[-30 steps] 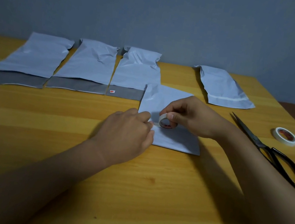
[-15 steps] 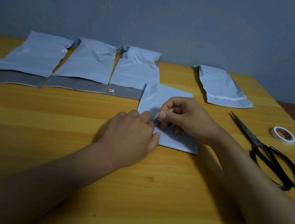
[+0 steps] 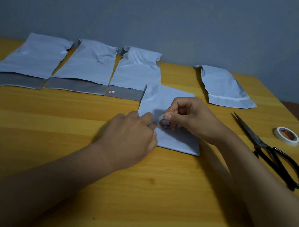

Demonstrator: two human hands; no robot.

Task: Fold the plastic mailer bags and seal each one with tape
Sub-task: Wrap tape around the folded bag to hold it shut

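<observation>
Since half a second ago the right hand (image 3: pixel 189 118) has turned the small tape roll (image 3: pixel 165 123) back into sight, the roll now standing on edge on the folded mailer bag (image 3: pixel 166 104), pinched between thumb and curled fingers. The left hand (image 3: pixel 132 130) rests on the bag's left edge, fingertips at the roll; whether they pinch the tape's end cannot be told. Three open mailer bags (image 3: pixel 85 67) lie in a row behind on the wooden table (image 3: pixel 43 125), a fourth (image 3: pixel 225 90) to the right. Scissors (image 3: pixel 269 151) and a second tape roll (image 3: pixel 287 135) lie right of the hands.
</observation>
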